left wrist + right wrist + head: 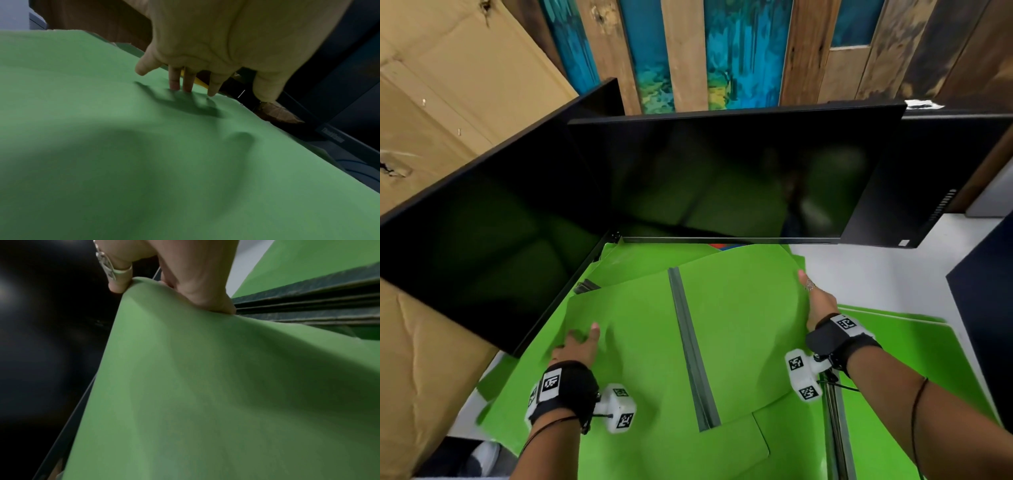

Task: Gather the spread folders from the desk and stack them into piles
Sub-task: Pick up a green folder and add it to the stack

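The top folder [726,318], opened flat with its grey spine [690,346] up, is lying across other green folders [900,346] that are covering the middle of the worktop [876,274]. The right hand [820,301] is pinching its far right edge, the grip narrow with the card bowing up under the thumb; the left hand [578,344] is pressing spread fingers [174,81] flat near its left edge, holding nothing. The card is thin and floppy, so a one-sided lift is likely to crease it or let it slip from the pinch, and dragging could scatter the sheets beneath. Room is tight: two dark monitors [709,174] are hanging just past the far edges, and a cardboard box [424,370] is closing the left side. Open worktop is showing only to the right, and the near side is looking free for pulling.
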The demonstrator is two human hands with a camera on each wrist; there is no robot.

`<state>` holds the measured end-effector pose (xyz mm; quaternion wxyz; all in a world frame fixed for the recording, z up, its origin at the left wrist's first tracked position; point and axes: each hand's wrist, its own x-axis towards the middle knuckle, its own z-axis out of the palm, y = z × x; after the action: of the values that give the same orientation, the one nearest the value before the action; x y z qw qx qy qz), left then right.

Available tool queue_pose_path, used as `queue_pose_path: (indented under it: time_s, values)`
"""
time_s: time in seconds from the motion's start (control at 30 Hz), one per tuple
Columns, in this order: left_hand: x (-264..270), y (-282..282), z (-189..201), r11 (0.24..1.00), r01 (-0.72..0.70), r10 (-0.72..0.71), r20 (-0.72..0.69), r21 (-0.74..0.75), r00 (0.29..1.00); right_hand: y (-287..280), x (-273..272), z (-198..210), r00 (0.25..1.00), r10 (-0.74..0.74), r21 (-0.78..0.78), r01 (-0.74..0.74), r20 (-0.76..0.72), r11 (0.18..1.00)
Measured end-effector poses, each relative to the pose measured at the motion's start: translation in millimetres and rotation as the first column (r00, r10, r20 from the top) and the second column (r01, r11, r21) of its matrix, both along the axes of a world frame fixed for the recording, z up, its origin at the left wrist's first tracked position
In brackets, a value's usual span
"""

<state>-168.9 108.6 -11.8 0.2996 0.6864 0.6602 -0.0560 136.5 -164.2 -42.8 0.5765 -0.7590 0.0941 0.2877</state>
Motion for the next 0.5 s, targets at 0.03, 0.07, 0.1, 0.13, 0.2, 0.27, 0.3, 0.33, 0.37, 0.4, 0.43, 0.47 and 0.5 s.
queue_pose_path:
  time_s: [0.03,0.07,0.1,0.13,0.2,0.27,0.3,0.33,0.37,0.4,0.43,0.47,0.5]
  values:
    - [1,0,3,1.0,-0.004,0.004,0.009,-0.025,1.0,0,-4,8,1.0,-0.014,0.054,0.015,-0.014,0.998]
    - [1,1,6,0.999,-0.012,0.013,0.017,-0.045,1.0,-1,-3,9,1.0,-0.009,0.096,0.012,-0.027,0.995]
    - [2,2,7,0.998,-0.019,0.02,0.028,-0.058,0.999,-2,-3,11,0.999,-0.021,0.142,0.026,-0.034,0.99]
    - [4,1,11,0.997,-0.029,0.032,0.04,-0.065,0.999,-3,-5,15,0.998,-0.044,0.184,0.051,-0.042,0.982]
    - [10,-6,20,0.996,-0.055,0.064,0.126,-0.076,0.99,-8,-6,19,0.994,-0.072,0.248,0.091,-0.085,0.965]
    - [20,-17,30,0.995,-0.044,0.068,0.279,-0.09,0.958,-7,-5,17,0.982,-0.128,0.281,0.163,-0.139,0.946]
    - [27,-23,33,0.995,-0.023,0.054,0.341,-0.095,0.939,-5,-2,14,0.978,-0.134,0.29,0.177,-0.162,0.941]
    - [34,-30,36,0.995,0.006,0.036,0.397,-0.104,0.917,-2,2,10,0.981,-0.153,0.264,0.179,-0.116,0.948]
    - [42,-36,37,0.994,0.042,0.007,0.439,-0.102,0.899,3,0,15,0.985,-0.158,0.248,0.169,-0.062,0.954]
    - [50,-43,42,0.994,0.066,-0.015,0.474,-0.091,0.88,7,-4,21,0.99,-0.136,0.239,0.14,-0.031,0.961]
    - [57,-50,48,0.992,0.085,-0.029,0.503,-0.089,0.864,13,-13,32,0.996,-0.093,0.233,0.094,-0.014,0.968]
    - [65,-55,52,0.991,0.104,-0.044,0.533,-0.082,0.845,18,-22,42,0.999,-0.051,0.242,0.048,0.006,0.969]
    - [72,-61,58,0.989,0.123,-0.057,0.572,-0.078,0.818,22,-30,47,0.999,-0.002,0.255,-0.007,0.036,0.967]
